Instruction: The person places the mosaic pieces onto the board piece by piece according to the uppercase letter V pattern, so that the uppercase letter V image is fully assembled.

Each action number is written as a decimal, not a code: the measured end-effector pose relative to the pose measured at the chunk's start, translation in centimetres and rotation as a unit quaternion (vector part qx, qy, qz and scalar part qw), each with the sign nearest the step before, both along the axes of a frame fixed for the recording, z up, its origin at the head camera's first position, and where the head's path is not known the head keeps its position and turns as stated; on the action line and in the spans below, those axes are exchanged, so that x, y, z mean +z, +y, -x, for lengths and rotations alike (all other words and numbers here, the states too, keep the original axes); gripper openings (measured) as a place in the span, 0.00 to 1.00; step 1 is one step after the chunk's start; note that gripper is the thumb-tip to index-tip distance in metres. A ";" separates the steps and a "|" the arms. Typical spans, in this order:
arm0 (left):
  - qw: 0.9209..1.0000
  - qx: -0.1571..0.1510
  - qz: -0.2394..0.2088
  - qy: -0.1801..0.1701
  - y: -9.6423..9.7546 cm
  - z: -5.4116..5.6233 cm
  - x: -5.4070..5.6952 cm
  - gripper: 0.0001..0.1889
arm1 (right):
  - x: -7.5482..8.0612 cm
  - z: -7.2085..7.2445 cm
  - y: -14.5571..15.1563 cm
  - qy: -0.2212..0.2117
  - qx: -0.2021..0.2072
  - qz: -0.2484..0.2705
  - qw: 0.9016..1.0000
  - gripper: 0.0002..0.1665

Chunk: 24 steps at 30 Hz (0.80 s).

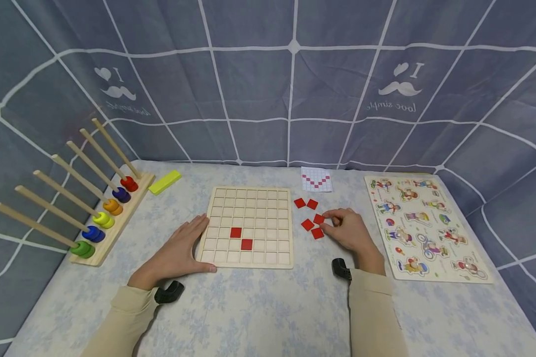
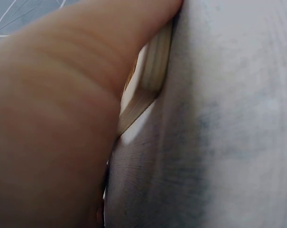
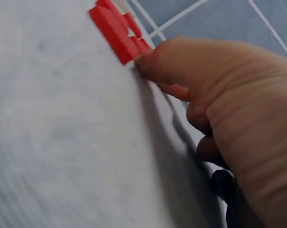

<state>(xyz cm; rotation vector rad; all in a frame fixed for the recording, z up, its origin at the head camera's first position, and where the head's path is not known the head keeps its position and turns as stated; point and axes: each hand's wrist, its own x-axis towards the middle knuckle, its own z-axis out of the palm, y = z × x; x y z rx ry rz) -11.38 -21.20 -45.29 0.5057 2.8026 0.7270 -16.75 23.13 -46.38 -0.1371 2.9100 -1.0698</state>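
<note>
A square wooden grid board (image 1: 268,250) lies on the table with two red tiles seated in it, one tile (image 1: 235,232) up and left of the other tile (image 1: 246,244). My left hand (image 1: 183,250) rests along the board's left edge, fingers extended and thumb by the near edge. To the board's right, several loose red square tiles (image 1: 307,224) lie in a small cluster. At its right side my right hand (image 1: 349,230) pinches one red tile (image 1: 319,219) between thumb and forefinger. The right wrist view shows the thumb right against the red tiles (image 3: 115,35).
A printed pattern card (image 1: 316,179) with red squares lies behind the loose tiles. On the right is a picture puzzle board (image 1: 429,228). At left stand a pegged wooden rack (image 1: 116,225) with coloured rings and a yellow block (image 1: 165,182). A grid-patterned curtain (image 1: 259,89) borders the table.
</note>
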 end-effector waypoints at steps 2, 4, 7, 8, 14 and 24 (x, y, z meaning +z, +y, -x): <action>1.000 0.001 -0.001 -0.001 0.0 0.0 0.0 0.70 | -0.1 0.1 -0.2 0.011 0.001 -0.006 1.000 0.13; 1.000 0.002 -0.002 -0.002 0.0 -0.1 -0.1 0.70 | -0.1 0.2 -0.3 0.022 0.001 -0.009 1.000 0.12; 1.000 0.003 -0.002 -0.002 0.0 -0.1 -0.2 0.70 | -0.3 0.2 -0.3 0.035 0.000 -0.008 0.999 0.11; 1.000 0.003 -0.001 -0.001 0.0 -0.1 -0.2 0.70 | -0.3 0.2 -0.3 0.039 -0.001 -0.009 0.999 0.11; 1.000 0.002 0.000 0.000 0.0 0.0 -0.2 0.70 | -0.5 0.2 -0.4 0.052 -0.008 -0.005 0.999 0.11; 1.000 0.003 0.000 0.001 -0.1 0.0 -0.1 0.70 | 0.0 0.3 -1.3 0.058 -0.024 0.010 0.998 0.12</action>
